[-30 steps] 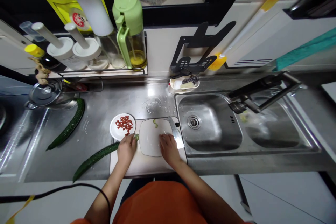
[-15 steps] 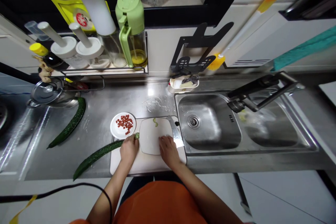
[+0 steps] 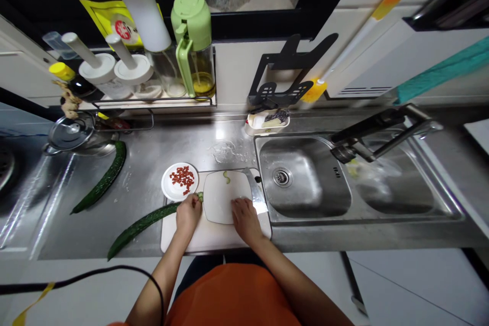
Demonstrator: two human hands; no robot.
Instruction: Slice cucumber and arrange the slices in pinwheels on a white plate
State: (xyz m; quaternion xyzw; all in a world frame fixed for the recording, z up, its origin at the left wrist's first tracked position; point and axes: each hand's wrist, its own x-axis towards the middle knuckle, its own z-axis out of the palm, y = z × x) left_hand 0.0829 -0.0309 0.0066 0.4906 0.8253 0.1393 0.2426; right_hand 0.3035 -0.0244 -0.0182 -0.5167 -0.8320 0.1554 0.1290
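Observation:
A white square plate (image 3: 219, 206) lies on the white cutting board (image 3: 214, 243), with a thin curved green strip (image 3: 226, 177) near its far edge. My left hand (image 3: 188, 214) is closed at the plate's left side, its fingertips pinching a small cut piece of cucumber (image 3: 200, 196). Beside and partly behind that hand, a long cucumber (image 3: 141, 227) reaches off the board to the left. My right hand (image 3: 246, 219) rests with fingers laid on the plate's right part. A knife (image 3: 257, 193) lies along the board's right edge, blade beside the plate.
A round white plate (image 3: 168, 188) of red diced bits stands at the board's far left corner. Another cucumber (image 3: 103, 183) lies farther left by a lidded pot (image 3: 71, 132). The double sink (image 3: 305, 209) and faucet (image 3: 362, 135) are at right; a condiment rack (image 3: 160, 103) is behind.
The view has shifted slightly. Both hands stay nearly where they were, the left still at the cucumber piece and the right still on the plate.

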